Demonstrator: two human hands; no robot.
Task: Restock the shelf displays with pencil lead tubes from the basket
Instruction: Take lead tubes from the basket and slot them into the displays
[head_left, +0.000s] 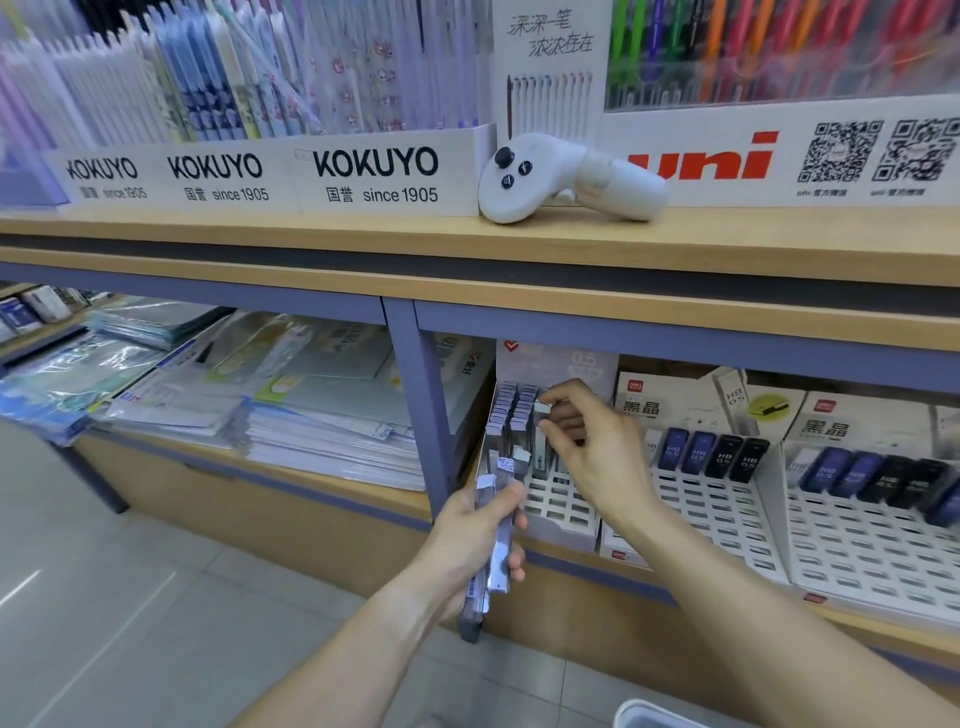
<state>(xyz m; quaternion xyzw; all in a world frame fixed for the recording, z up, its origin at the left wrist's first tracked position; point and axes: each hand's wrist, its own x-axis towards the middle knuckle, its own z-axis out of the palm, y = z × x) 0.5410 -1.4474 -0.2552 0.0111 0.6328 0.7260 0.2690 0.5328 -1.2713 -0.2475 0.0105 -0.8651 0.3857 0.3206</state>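
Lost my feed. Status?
Left hand grips spare lead tubes. Right hand slotting one tube into display rack. Nothing blocking.

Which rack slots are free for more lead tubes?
Free: front rows of the left rack, below the right hand, and the grids of the two right racks in front of the dark tubes. Crowded: left rack's back-left columns.

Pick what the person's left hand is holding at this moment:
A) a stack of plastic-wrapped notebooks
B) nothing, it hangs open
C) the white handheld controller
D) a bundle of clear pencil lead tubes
D: the left hand grips a bundle of clear pencil lead tubes below the white slotted display rack, while the white handheld controller lies untouched on the wooden upper shelf.
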